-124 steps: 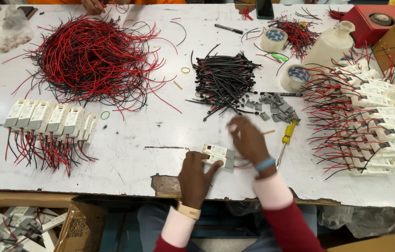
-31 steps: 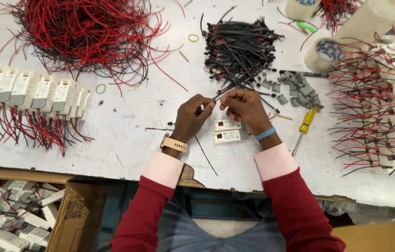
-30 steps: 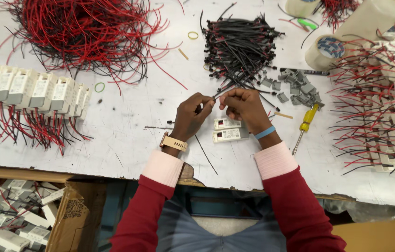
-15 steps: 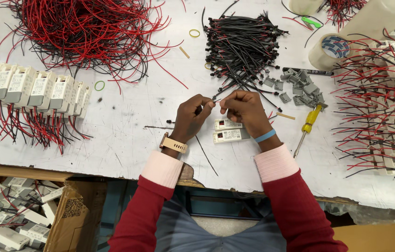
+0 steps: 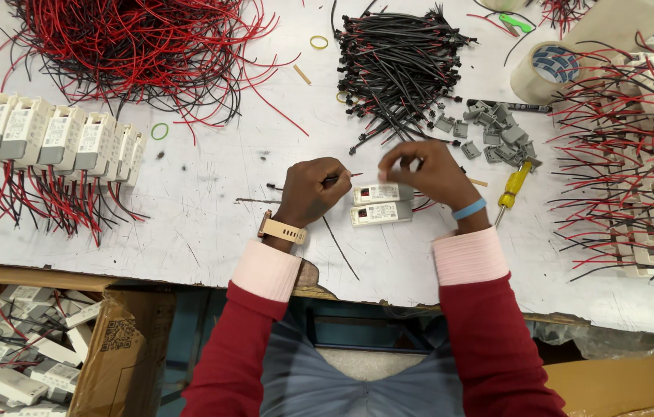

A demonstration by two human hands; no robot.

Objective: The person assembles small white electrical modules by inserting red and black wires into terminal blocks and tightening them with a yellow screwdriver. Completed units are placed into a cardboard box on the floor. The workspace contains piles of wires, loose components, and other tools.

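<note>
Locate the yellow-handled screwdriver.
Head view: yellow-handled screwdriver lies on the table, just outside the right hand, below the grey connector pieces.

The scuffed, matt white tabletop (image 5: 211, 224) carries two small white plastic driver boxes (image 5: 379, 204) with paper labels, glossy red plastic-sheathed wires (image 5: 134, 46), matt black wire leads (image 5: 396, 62), a yellow translucent plastic-handled screwdriver (image 5: 514, 184), and below its edge a brown corrugated cardboard carton (image 5: 107, 351).
</note>
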